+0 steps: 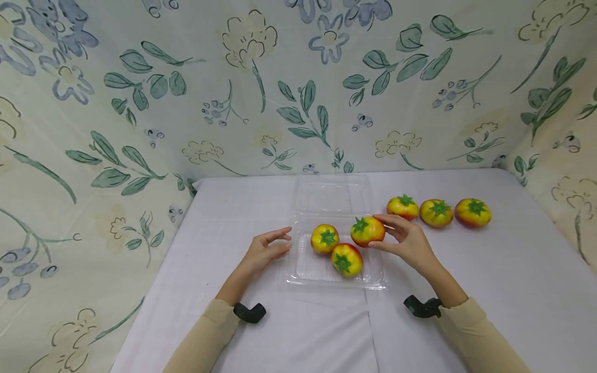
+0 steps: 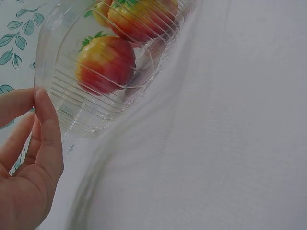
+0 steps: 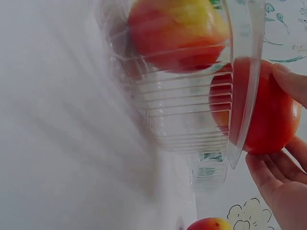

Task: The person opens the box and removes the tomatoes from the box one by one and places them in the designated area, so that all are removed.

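The yellow-and-red fruit [image 1: 371, 235] sits at the fingertips of the right hand [image 1: 410, 246], over the inner right part of the clear container [image 1: 333, 284]. Its green calyx faces up and leans leftward, away from that palm; its long axis, only slightly the longer one, runs roughly sideways, from the fingers toward the left hand [image 1: 263, 255]. The right hand grips it, thumb on the near side and fingers on the far side. Whether it touches the container's floor cannot be told.

Just left of the right hand's grasp, inside the container, are two more fruits: a far-left fruit [image 1: 322, 242] with its calyx upward, and a near fruit [image 1: 353, 254] whose calyx tips toward the person.

The left hand is at the container's left edge, its thumb and forefinger apart in the head view; contact with the rim is unclear. Beyond both hands, the lid [image 1: 331, 194] lies opened back, pointing away from the person.

Past the right hand's fingers and out to its right, a row of three fruits [image 1: 436, 216] rests on the white cloth [image 1: 224, 217], calyxes upward. Farthest from the hands hangs a floral backdrop [image 1: 336, 134].
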Tool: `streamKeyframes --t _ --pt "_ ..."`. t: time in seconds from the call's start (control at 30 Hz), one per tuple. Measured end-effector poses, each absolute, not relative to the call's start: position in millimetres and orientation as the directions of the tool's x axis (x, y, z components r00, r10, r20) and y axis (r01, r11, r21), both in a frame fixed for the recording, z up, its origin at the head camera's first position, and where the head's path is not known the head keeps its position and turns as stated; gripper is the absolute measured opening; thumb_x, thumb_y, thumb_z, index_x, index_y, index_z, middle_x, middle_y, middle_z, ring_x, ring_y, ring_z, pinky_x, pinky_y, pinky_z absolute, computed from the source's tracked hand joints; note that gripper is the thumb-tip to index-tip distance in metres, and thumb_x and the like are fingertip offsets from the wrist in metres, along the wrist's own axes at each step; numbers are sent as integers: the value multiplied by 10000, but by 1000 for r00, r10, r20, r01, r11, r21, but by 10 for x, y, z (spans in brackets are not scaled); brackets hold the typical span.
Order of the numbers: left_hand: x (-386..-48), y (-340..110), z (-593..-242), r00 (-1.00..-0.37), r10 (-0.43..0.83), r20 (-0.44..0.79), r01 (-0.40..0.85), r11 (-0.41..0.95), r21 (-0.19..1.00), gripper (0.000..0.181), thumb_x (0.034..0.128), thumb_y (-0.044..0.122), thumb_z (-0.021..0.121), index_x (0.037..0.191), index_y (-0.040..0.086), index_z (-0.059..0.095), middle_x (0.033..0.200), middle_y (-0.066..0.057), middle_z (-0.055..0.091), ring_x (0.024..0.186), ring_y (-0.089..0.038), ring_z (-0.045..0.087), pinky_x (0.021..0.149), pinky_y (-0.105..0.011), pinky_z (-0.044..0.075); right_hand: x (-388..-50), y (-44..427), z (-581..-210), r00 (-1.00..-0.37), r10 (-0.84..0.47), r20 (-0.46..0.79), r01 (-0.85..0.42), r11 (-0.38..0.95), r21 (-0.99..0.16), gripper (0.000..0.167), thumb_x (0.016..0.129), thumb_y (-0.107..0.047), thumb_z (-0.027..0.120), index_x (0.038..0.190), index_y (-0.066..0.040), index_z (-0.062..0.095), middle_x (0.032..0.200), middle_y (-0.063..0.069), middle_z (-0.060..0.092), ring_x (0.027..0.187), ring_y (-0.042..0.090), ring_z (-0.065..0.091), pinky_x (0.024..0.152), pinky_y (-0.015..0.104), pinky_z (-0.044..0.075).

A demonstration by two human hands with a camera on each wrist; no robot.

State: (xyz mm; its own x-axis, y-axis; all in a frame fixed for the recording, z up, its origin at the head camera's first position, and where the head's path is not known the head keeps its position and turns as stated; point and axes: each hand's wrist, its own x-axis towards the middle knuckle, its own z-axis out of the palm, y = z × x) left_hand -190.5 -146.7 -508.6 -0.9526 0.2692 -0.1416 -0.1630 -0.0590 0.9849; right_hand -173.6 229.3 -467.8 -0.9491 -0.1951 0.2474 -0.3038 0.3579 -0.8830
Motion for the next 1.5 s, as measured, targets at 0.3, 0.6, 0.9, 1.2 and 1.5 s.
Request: streamKeyframes --t 0.3,0.6,0.9,1.2,1.5 --pt "-1910 -1475 -5077 -948 280 -149 -171 -56 984 520 908 13 711 1405 13 557 1175 -104 600 869 -110 642 825 -242 573 -1733 2310 -4660 -956 -184 228 -275 296 -915 638 790 -67 845 1358 20 568 1384 191 553 1245 159 545 983 186 446" --pt "-1906 -1471 -5089 -951 273 -148 -172 -64 983 511 905 -3 708 1395 11 566 1166 -110 605 876 -112 644 829 -253 575 -1709 2343 -4609 -965 -161 208 -247 281 -927 626 810 -91 837 1361 17 559 1403 190 536 1310 261 500 992 176 432" --pt "-1902 -1477 -5080 -947 289 -143 -171 -76 982 522 909 -7 701 1406 -14 542 1176 -121 596 909 -118 634 854 -267 570 -1686 2406 -4611 -967 -135 215 -240 215 -947 620 811 -41 825 1358 32 544 1426 218 482 1244 95 513 978 155 443" --pt "-1897 -1483 -5059 -946 295 -135 -161 -66 985 518 911 8 704 1405 -7 548 1187 -139 593 921 -119 626 867 -273 566 -1663 2478 -4597 -968 -108 226 -242 168 -956 625 809 19 808 1365 49 524 1419 182 495 1229 70 513 970 165 459" --pt "-1903 -1486 -5068 -944 301 -133 -160 -67 985 532 910 8 706 1411 -25 531 1184 -146 593 919 -119 628 870 -277 566 -1668 2564 -4626 -973 -70 221 -229 170 -958 615 806 34 804 1360 28 537 1379 72 547 1217 66 524 951 160 472"
